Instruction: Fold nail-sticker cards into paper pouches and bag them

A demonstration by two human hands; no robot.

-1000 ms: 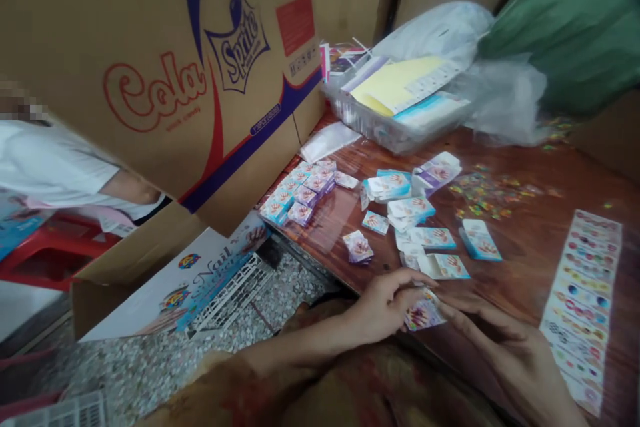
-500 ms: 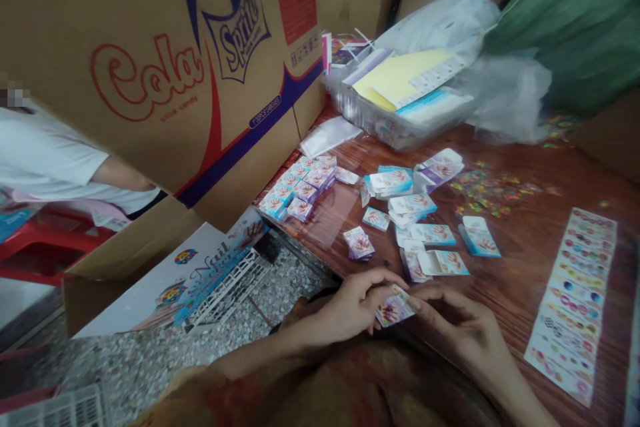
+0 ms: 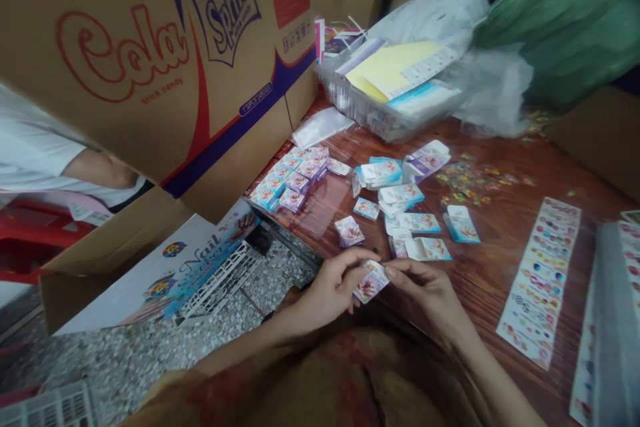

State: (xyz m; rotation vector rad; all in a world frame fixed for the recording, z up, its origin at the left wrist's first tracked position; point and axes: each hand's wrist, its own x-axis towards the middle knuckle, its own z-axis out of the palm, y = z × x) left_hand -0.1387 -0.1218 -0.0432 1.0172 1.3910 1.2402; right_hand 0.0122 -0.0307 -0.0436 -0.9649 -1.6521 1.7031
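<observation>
Small printed carton [image 3: 371,282], by the near edge of the table [image 3: 475,293] | left hand [image 3: 326,288]: closed round its left side, where steadiness serves best | right hand [image 3: 429,295]: pinching narrowly its upper right corner, where light pressure should prevent creasing

Light is dim and flat, its source impossible to tell, with a pale sheen on the table [image 3: 473,287] nearer the viewer than the tub [image 3: 345,97] and dark shadow behind it. Left of the tub, wide-angle distortion seems to stretch the carton [image 3: 165,123], though its large print reads clearly; right of it, the green bag [image 3: 550,40] darkens toward a black corner. In front of the tub, softness smears the scraps [image 3: 467,180] and the held box's [image 3: 371,282] fine print.
</observation>
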